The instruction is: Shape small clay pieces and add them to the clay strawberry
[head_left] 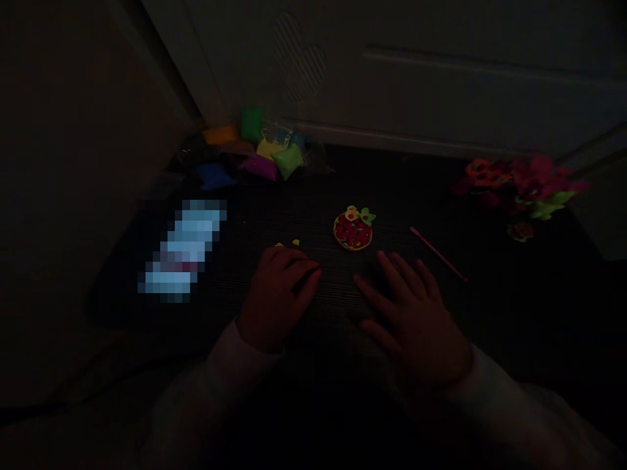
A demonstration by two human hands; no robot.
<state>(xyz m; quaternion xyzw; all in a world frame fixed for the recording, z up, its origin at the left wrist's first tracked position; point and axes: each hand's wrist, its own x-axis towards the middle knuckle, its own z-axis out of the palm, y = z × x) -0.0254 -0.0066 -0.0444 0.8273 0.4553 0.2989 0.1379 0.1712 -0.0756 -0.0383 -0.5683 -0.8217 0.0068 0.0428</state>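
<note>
A small round clay piece (353, 234) lies on the dark table, red inside a yellow rim, with a yellow flower (351, 213) and a green one (367, 217) at its top edge. My left hand (280, 297) is to its lower left, fingers curled and the thumb and index tips close together; anything between them is too dark to make out. Just beyond those fingers lie small yellow bits (296, 242). Below and right of the clay piece, my right hand (416, 320) rests with its fingers spread, holding nothing.
A pink stick tool (438, 254) lies right of the clay piece. Packets of coloured clay (259, 168) are heaped at the back left. A lit, blurred-out screen (183, 251) is on the left. Pink, orange and green shapes (531, 183) sit back right. The room is very dim.
</note>
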